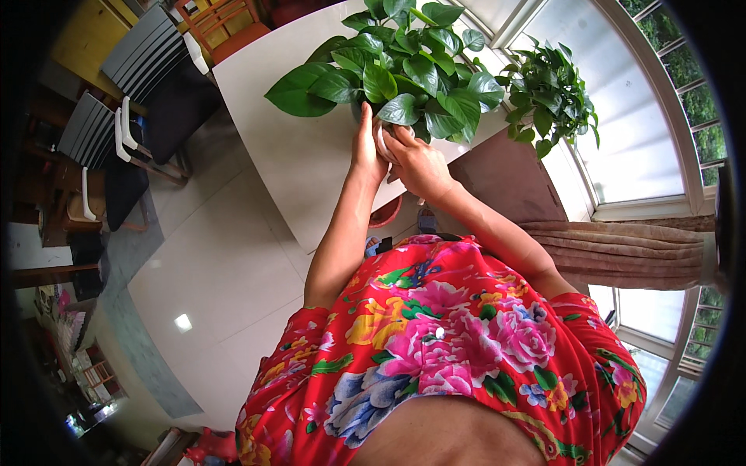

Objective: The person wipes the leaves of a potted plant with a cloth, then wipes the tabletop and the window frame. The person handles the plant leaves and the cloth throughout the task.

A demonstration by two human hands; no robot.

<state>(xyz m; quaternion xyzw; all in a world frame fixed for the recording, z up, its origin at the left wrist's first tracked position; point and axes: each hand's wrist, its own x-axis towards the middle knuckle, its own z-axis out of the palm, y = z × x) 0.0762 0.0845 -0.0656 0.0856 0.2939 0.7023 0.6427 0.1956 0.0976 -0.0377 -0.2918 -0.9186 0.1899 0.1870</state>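
A leafy potted pothos (402, 76) stands on a pale tabletop (291, 145) before me. Its broad green leaves hide nearly all of the pot; only a bluish bit shows beside my left fingertips. My left hand (368, 148) is upright below the leaves, against the near side of the plant, palm turned inward. Between both hands is a crumpled whitish cloth (382, 143), with my right hand (422, 166) closed over it, fingers bent. Leaves and my right hand cover what the left fingers touch, so its grip is unclear.
Another trailing plant (545, 93) is by the window at the right. A brown curtain (623, 253) hangs nearby. Under the table's near edge is a red basin-like container (386, 214). Chairs with dark seats (178, 108) stand on the tiled floor (215, 279) at left.
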